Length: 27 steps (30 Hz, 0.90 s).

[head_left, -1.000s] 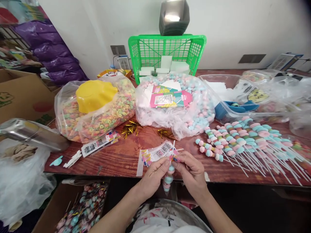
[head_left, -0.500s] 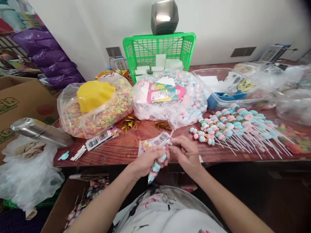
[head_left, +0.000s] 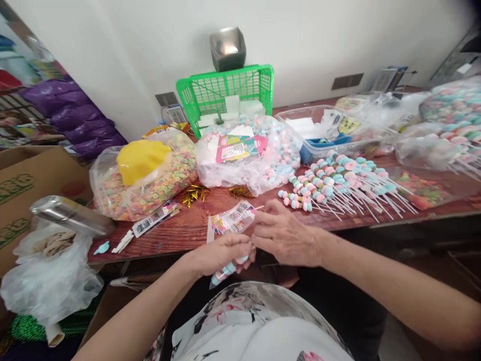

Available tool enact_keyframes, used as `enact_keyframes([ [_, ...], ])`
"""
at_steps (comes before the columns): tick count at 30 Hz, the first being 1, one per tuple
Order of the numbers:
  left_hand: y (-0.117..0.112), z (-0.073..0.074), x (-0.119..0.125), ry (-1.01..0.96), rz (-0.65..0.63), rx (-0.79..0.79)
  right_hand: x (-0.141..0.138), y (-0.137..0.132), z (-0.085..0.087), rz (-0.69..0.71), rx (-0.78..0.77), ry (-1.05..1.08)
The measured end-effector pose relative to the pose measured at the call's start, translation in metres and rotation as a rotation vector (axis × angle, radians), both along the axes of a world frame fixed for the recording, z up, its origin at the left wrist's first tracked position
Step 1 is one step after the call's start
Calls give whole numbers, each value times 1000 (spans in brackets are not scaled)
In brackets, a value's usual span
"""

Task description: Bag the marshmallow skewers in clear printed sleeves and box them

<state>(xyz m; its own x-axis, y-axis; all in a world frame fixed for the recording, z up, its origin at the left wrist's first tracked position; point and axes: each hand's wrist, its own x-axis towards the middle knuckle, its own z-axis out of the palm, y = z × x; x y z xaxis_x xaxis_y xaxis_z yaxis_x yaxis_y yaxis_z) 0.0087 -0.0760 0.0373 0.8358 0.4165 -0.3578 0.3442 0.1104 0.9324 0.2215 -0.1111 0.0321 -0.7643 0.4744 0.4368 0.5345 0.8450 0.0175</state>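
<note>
My left hand (head_left: pixel 221 253) is wrapped around a marshmallow skewer (head_left: pixel 224 273) in a clear wrapper, its pink and blue candies pointing down toward my lap. My right hand (head_left: pixel 283 233) is closed against the left fingertips, at the upper end of the wrapped candies. What its fingers pinch is hidden. A thin white stick end shows just above the right fingers. Beyond my hands, printed labels with codes (head_left: pixel 235 218) lie on the table. To the right rests a pile of unwrapped marshmallow skewers (head_left: pixel 338 180) with white sticks toward me.
Behind stand a bag of ring candies (head_left: pixel 180 165), a bag of marshmallows (head_left: pixel 281 155), a green basket (head_left: pixel 225 80) and a clear tub (head_left: pixel 289 120). Gold twist ties (head_left: pixel 193 194) lie before the bags. A steel flask (head_left: pixel 71 215) lies left, near the table edge.
My view has shifted, moving most of the table's things leftward. My right hand has turned, its back now facing me more and its fingers covering the pinch point. The left hand keeps the wrapped skewer.
</note>
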Motion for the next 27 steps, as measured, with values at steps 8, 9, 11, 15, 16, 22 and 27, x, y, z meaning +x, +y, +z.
enact_keyframes([
  [8, -25, -32, 2, 253, 38, 906, -24, -15, -52, -270, -527, 216],
  [9, -22, -34, 2, 228, 109, 788, -27, -15, -48, -289, -448, 223],
  [11, -12, -37, -1, 163, 231, 413, -30, -13, -40, -264, -240, 238],
  [15, 2, -42, -17, 158, 194, -144, -35, -6, -49, -53, -19, 230],
  [16, 2, -44, -22, 168, 158, -164, -38, -4, -56, -37, -43, 213],
  [22, 4, -61, -40, 55, 322, 559, -48, 39, -58, -152, -551, 80],
  [27, 26, -75, -60, -96, 725, 298, -50, 134, -32, -363, -636, 27],
])
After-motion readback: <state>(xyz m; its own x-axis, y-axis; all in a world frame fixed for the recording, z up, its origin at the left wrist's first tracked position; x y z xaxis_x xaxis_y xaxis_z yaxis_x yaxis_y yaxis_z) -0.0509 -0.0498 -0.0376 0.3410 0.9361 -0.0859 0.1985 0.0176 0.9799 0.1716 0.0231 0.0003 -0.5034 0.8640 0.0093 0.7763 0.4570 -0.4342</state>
